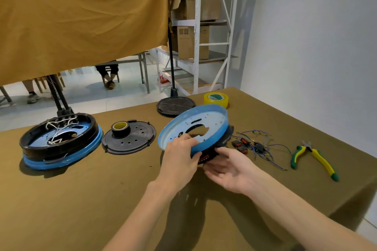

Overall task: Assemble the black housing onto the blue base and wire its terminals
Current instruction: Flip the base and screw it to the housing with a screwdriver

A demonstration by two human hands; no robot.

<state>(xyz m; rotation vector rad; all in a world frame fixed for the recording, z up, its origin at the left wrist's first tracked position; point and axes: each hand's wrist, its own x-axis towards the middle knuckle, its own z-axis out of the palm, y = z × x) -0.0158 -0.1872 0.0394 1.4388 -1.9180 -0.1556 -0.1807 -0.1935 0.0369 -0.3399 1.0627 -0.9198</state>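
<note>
A round blue base (pixel 216 120) is tilted up above the table, its hollow side facing me. My left hand (pixel 179 157) grips its near rim. Under it sits the black housing (pixel 223 142), mostly hidden, with small red terminals showing at the near edge. My right hand (pixel 226 169) cups the housing from below, palm up. Loose blue wires with red and black switches (pixel 253 146) lie just right of the base.
A finished black-and-blue unit (pixel 61 140) sits far left. A black cover plate (pixel 130 138) carries a black tape roll (pixel 120 128). A second black disc (pixel 175 106) and yellow tape (pixel 216 100) lie behind. Yellow-green pliers (pixel 314 157) rest at right near the table edge.
</note>
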